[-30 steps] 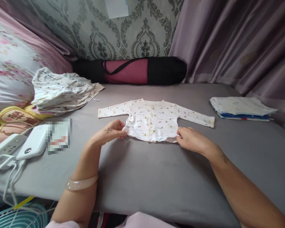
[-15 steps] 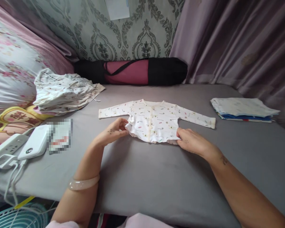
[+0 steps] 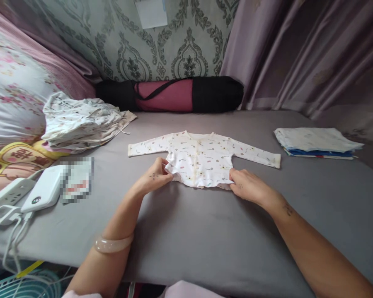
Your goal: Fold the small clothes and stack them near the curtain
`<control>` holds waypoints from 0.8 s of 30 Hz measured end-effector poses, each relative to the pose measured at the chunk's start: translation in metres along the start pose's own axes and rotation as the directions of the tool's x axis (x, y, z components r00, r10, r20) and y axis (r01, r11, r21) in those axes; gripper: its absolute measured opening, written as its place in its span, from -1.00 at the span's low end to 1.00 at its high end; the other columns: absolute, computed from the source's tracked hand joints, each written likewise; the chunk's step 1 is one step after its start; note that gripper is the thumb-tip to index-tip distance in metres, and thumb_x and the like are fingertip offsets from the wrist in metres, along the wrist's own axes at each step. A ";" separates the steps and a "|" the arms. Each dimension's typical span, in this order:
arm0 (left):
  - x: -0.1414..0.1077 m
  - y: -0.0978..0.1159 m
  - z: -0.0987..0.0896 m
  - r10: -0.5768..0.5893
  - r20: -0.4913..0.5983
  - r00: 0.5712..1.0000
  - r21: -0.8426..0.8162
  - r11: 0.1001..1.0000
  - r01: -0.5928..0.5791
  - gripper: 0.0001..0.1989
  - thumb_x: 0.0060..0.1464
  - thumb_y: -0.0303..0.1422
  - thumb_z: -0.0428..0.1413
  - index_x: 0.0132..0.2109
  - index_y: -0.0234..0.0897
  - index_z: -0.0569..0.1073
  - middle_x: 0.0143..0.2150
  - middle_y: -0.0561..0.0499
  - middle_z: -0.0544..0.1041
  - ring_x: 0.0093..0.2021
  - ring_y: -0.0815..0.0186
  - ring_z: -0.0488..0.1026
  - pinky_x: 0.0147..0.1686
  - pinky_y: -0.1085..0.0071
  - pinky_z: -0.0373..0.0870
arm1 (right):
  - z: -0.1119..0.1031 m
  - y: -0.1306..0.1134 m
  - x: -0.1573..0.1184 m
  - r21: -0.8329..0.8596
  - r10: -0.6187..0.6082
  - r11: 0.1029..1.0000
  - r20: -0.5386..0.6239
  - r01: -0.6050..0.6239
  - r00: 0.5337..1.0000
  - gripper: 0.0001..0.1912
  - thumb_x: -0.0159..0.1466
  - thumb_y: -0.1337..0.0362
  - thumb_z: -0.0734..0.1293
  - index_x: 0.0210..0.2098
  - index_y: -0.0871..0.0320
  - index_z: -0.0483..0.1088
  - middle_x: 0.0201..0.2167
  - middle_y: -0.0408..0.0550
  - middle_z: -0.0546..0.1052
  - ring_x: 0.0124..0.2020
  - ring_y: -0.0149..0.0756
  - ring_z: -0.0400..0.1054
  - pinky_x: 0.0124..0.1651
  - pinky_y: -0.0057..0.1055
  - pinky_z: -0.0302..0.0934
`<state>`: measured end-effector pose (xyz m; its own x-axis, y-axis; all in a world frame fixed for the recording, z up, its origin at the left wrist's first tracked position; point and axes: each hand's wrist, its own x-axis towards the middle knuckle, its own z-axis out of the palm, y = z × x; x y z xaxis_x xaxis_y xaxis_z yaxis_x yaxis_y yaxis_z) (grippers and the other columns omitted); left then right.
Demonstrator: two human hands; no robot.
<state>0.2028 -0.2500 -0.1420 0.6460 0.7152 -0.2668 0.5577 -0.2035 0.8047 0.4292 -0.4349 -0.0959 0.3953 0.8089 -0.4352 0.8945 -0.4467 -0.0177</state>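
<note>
A small white long-sleeved shirt point(image 3: 199, 159) with a tiny coloured print lies spread on the grey sheet point(image 3: 211, 231), its sleeves stretched out to both sides. My left hand point(image 3: 155, 176) pinches the shirt's lower left corner, fingers closed on the cloth. At the opposite lower corner, my right hand point(image 3: 247, 186) grips the hem between thumb and fingers. The hem between the hands is slightly wavy. Both hands' fingertips are partly hidden by the fabric.
Crumpled printed clothes point(image 3: 81, 122) lie at the back left, folded cloths point(image 3: 317, 140) at the right. A black and pink bag point(image 3: 164, 95) lies along the wall. A power bank point(image 3: 45, 188), power strip point(image 3: 10, 194) and blurred packet point(image 3: 77, 180) sit at the left.
My left hand has moved slightly right, drawing its corner of the shirt inward a little. My right hand keeps its grip. The view has shifted slightly.
</note>
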 end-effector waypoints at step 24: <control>0.003 -0.019 -0.017 -0.025 -0.148 0.989 0.336 0.939 0.074 -0.73 -0.04 -0.27 0.11 -0.21 -0.23 0.23 -0.46 0.10 0.40 -0.45 0.36 0.32 -0.48 0.47 0.20 | -0.008 0.001 -0.002 -0.074 0.025 0.997 0.050 -0.022 0.998 -0.71 0.25 0.43 0.19 -0.04 0.25 0.34 -0.12 0.18 0.54 -0.07 -0.01 0.43 -0.24 -0.30 0.09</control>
<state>0.1857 -0.2326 -0.1493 0.5472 0.8113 -0.2056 0.7467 -0.3623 0.5578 0.4309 -0.4338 -0.0881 0.4069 0.7771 -0.4801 0.8988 -0.4343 0.0587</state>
